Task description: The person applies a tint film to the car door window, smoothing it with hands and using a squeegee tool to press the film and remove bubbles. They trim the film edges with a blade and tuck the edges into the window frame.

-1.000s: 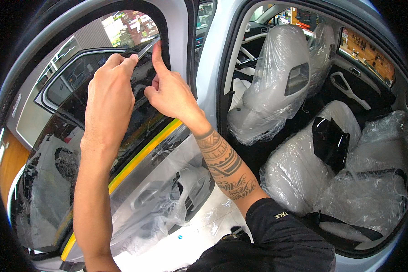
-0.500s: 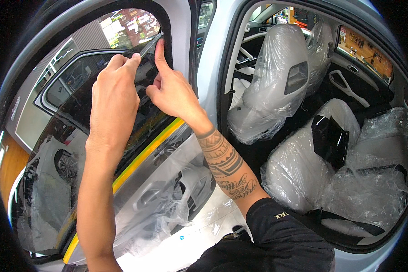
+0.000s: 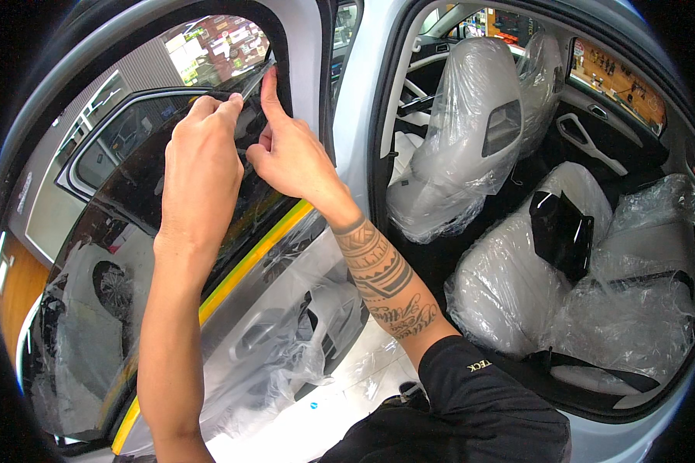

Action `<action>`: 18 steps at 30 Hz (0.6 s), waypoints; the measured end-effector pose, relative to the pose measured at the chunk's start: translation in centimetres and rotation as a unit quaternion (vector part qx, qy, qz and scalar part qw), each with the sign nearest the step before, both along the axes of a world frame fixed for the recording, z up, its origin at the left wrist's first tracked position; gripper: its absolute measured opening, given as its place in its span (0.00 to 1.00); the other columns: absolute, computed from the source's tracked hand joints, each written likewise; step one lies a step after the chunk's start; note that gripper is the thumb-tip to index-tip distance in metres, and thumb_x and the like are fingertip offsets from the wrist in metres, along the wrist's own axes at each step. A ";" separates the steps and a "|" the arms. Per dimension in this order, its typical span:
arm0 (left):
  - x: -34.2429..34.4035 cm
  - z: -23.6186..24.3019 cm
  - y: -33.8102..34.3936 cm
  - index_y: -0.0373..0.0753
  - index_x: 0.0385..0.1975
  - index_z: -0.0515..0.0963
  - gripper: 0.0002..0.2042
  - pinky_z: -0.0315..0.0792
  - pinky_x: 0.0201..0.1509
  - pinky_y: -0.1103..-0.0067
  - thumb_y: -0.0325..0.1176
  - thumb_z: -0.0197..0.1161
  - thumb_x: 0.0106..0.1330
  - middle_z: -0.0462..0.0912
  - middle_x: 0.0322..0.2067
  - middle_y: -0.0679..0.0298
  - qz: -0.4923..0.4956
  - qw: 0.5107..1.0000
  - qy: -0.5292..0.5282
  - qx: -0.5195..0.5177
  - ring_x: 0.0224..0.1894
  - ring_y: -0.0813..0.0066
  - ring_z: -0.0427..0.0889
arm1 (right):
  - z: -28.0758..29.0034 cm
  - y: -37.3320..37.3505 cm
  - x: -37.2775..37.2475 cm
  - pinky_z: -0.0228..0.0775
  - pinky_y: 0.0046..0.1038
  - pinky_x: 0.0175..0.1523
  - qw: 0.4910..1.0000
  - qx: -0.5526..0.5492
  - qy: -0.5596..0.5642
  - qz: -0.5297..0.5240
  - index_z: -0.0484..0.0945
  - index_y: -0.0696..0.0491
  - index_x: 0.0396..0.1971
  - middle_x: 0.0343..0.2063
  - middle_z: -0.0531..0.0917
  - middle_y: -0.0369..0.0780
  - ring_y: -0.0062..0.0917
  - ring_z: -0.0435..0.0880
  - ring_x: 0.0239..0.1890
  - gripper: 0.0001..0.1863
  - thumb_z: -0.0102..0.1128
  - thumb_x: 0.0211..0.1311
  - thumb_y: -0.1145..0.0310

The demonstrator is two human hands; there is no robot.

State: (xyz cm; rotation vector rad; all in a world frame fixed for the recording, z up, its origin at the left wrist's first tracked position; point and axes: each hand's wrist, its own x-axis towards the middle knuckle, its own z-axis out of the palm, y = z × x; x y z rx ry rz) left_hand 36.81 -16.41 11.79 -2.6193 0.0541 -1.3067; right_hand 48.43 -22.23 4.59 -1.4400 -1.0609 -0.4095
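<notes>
At the far right corner of the door window point(image 3: 93, 289), a dark film point(image 3: 143, 181) lies over the glass, smoky and see-through, with reflections and small specks on it. Its top edge slants up toward the right and ends in a pale, shiny sliver at the corner. Touching that edge from the left is the left hand point(image 3: 202, 166), its thumb and bent fingers drawn together; their tips are partly hidden, so I cannot tell whether they pinch the film. Just beside it, the right hand point(image 3: 289, 158) points its index finger up along the corner, thumb held apart and the other fingers curled.

Only a narrow gap separates the two hands. The black window seal point(image 3: 283, 85) runs close to the right index fingertip, while the glass reaches well out to the left. On the near side, a yellow strip point(image 3: 243, 270) borders the window above a door panel point(image 3: 274, 332) under clear plastic. Farther right, past the pale pillar point(image 3: 363, 100), the doorway opens onto plastic-wrapped seats point(image 3: 510, 297), a glossy black sheet point(image 3: 561, 231) lying on one.
</notes>
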 end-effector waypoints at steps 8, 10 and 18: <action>0.0 -0.1 -0.2 0.26 0.47 0.78 0.15 0.74 0.44 0.65 0.16 0.55 0.61 0.80 0.36 0.45 -0.011 1.000 -0.011 -0.004 0.39 0.47 0.81 | 0.0 0.1 0.0 0.72 0.33 0.34 1.000 0.006 0.000 0.003 0.31 0.54 0.73 0.16 0.77 0.45 0.36 0.79 0.21 0.55 0.57 0.48 0.75; 0.1 -0.3 -0.2 0.26 0.47 0.78 0.13 0.73 0.43 0.66 0.18 0.55 0.64 0.80 0.34 0.44 -0.016 1.000 -0.024 -0.003 0.37 0.47 0.81 | 0.0 0.1 -0.1 0.72 0.32 0.34 1.000 0.008 0.002 0.005 0.31 0.54 0.73 0.16 0.77 0.45 0.36 0.79 0.21 0.55 0.57 0.48 0.75; 0.1 -0.3 -0.5 0.28 0.49 0.77 0.19 0.78 0.47 0.64 0.15 0.58 0.55 0.80 0.41 0.47 0.034 0.999 0.003 0.013 0.42 0.50 0.83 | 0.0 0.0 0.0 0.72 0.32 0.33 1.000 0.006 -0.003 -0.001 0.32 0.53 0.74 0.16 0.77 0.45 0.35 0.79 0.21 0.55 0.57 0.48 0.75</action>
